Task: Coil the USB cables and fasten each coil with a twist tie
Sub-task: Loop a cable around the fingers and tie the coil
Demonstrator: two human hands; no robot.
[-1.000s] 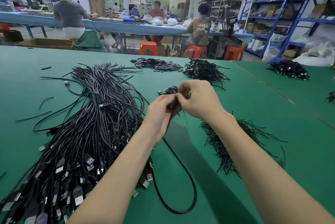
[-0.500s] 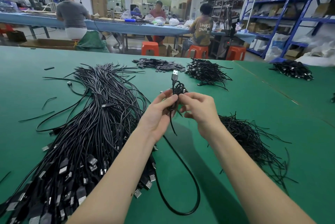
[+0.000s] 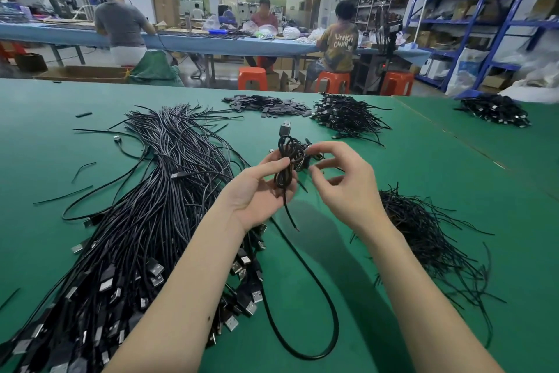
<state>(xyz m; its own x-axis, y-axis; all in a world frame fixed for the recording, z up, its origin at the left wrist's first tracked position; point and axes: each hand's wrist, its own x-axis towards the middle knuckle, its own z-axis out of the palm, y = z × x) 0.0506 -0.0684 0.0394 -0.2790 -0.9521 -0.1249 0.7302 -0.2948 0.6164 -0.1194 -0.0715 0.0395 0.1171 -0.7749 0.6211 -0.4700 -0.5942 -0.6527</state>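
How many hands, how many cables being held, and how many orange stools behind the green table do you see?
Hands (left hand, right hand): 2
Coiled cable held in the left hand's grip: 1
Orange stools: 3
Total: 6

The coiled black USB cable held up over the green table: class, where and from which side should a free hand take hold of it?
Take the coiled black USB cable at its pinched waist, from the right: the left hand covers the left side, and the loops bulge above.
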